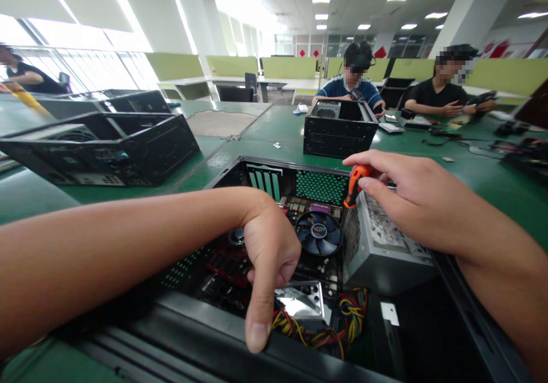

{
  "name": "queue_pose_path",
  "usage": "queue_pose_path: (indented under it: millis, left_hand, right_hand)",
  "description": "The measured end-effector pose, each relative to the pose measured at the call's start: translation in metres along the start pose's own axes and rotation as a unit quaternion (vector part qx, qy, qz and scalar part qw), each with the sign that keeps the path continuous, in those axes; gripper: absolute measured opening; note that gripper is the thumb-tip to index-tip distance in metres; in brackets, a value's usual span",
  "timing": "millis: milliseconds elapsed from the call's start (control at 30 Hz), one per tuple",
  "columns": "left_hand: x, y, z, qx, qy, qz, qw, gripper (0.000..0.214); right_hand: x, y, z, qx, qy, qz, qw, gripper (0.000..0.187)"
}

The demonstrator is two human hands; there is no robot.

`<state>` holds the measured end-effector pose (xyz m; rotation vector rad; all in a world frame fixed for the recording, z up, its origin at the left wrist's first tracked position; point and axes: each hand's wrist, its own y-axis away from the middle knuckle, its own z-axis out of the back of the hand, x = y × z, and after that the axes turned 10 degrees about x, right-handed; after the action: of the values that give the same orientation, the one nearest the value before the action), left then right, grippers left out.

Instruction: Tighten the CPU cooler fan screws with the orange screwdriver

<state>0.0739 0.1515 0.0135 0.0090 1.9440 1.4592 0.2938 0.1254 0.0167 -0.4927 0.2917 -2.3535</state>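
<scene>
An open black computer case (205,320) lies in front of me. My left hand (274,252) reaches over its near edge. Its thumb lies on the rim and the other fingers curl inside, partly hidden. In my right hand (398,183) an orange and black screwdriver (354,186) is gripped between thumb and fingers above the case; its shaft is hard to make out. Below it a black cooling fan (319,232) sits on the motherboard. The silver power supply (377,257) is at the right, under my right hand. Bundled coloured cables (353,314) lie near the silver metal bracket (302,301).
Another open computer case (103,149) rests tilted on the green table (240,137) at the left, with more behind it. A small black case (338,132) stands ahead, before a seated person (353,83). Another person (445,89) sits farther right, near loose cables (462,137).
</scene>
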Motion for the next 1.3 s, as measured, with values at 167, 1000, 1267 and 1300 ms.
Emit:
queue_pose_path:
  millis: [167, 1000, 1267, 1300]
  left_hand:
    - [-0.003, 0.001, 0.0, 0.011, 0.007, 0.017, 1.0, 0.04]
    - [-0.002, 0.0, 0.0, -0.002, -0.004, 0.016, 1.0, 0.041]
    - [-0.003, 0.003, -0.001, -0.005, 0.015, 0.025, 1.0, 0.039]
    - [-0.004, 0.003, -0.002, -0.008, 0.021, 0.03, 0.999, 0.038]
  right_hand:
    - [0.003, 0.0, 0.004, -0.001, -0.009, 0.004, 1.0, 0.025]
    - [0.016, 0.007, 0.01, 0.01, -0.125, 0.058, 0.99, 0.028]
    - [0.016, 0.008, 0.009, 0.031, -0.115, 0.055, 0.991, 0.029]
    - [0.016, 0.008, 0.009, 0.031, -0.115, 0.055, 0.991, 0.029]
